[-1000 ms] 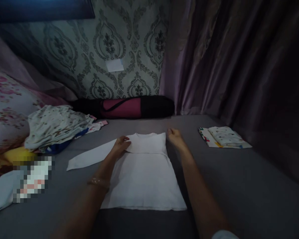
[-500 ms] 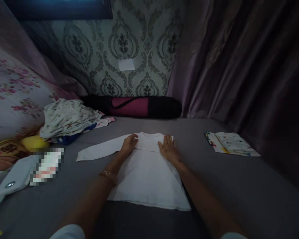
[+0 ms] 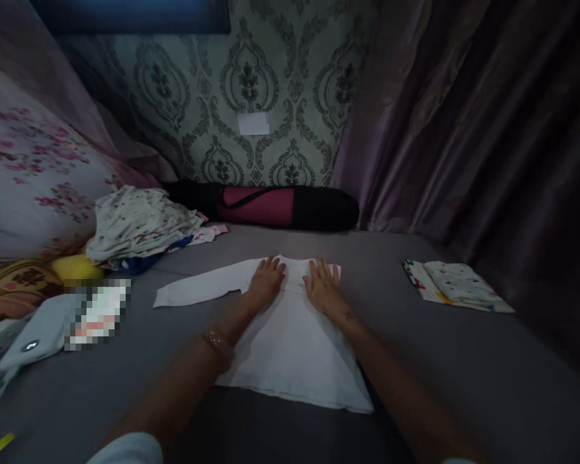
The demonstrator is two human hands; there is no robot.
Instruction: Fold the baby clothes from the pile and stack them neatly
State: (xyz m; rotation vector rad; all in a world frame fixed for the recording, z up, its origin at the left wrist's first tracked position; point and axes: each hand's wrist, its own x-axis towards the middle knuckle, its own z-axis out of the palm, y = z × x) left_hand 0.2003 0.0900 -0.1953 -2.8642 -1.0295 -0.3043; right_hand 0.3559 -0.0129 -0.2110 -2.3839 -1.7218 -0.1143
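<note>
My left hand (image 3: 267, 282) and right hand (image 3: 323, 287) lie flat, fingers spread, near each other on the white shirt (image 3: 290, 351). The light is dim, but a sideways push might bunch the fabric between them.

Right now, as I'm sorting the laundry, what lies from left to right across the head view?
Flowered pillow → heap of clothes → shirt sleeve → left hand → right hand → folded clothes.

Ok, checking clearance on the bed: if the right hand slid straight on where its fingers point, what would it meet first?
The right hand lies flat on the white shirt. Past the collar edge is grey bedsheet, then probably the black-and-pink rolled bag, though depth is unclear.
</note>
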